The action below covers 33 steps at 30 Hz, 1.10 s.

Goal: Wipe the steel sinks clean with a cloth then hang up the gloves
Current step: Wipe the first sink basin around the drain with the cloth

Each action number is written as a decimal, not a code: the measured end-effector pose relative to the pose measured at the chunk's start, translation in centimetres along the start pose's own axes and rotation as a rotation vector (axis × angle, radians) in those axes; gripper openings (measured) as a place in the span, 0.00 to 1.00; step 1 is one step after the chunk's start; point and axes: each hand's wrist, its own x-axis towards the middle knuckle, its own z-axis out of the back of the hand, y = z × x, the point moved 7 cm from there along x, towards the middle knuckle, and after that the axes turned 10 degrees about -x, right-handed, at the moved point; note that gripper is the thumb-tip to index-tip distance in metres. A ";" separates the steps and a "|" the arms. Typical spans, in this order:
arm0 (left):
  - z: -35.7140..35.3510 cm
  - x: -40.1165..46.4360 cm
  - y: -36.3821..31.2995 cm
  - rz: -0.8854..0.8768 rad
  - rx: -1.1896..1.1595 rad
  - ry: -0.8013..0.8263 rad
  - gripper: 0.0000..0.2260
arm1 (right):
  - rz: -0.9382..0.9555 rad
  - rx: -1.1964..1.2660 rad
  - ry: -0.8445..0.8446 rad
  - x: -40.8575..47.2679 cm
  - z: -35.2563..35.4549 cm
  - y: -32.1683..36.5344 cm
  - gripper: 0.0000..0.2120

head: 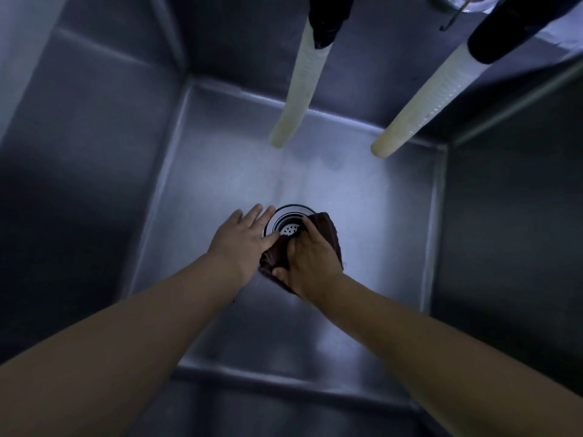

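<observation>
A dark brown cloth (328, 238) lies bunched on the floor of a deep steel sink (362, 197), covering the near-right edge of the round drain (288, 223), whose perforated strainer shows at its centre. The right hand (310, 260) presses down on the cloth with fingers curled over it, the thumb hooked round the cloth's near-left fold. The left hand (243, 238) lies flat on the sink floor just left of the drain, fingers straight and slightly spread, its fingertips touching the drain's rim and its thumb side against the cloth. Both bare forearms reach in from the near edge. At the far side, two pale ribbed hoses (303, 80) hang down into the sink, their upper ends wrapped in black.
</observation>
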 end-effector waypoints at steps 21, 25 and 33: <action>-0.3 0.2 0.1 -0.012 -0.073 -0.051 0.32 | 0.143 0.525 0.009 0.9 -2.4 -1.4 0.28; -0.5 0.3 0.0 0.004 -0.054 -0.043 0.32 | 0.110 0.606 -0.074 0.7 -2.4 -1.9 0.23; -0.4 0.2 -0.3 0.021 -0.045 -0.042 0.31 | -0.052 0.401 -0.433 -8.2 -3.6 -0.8 0.24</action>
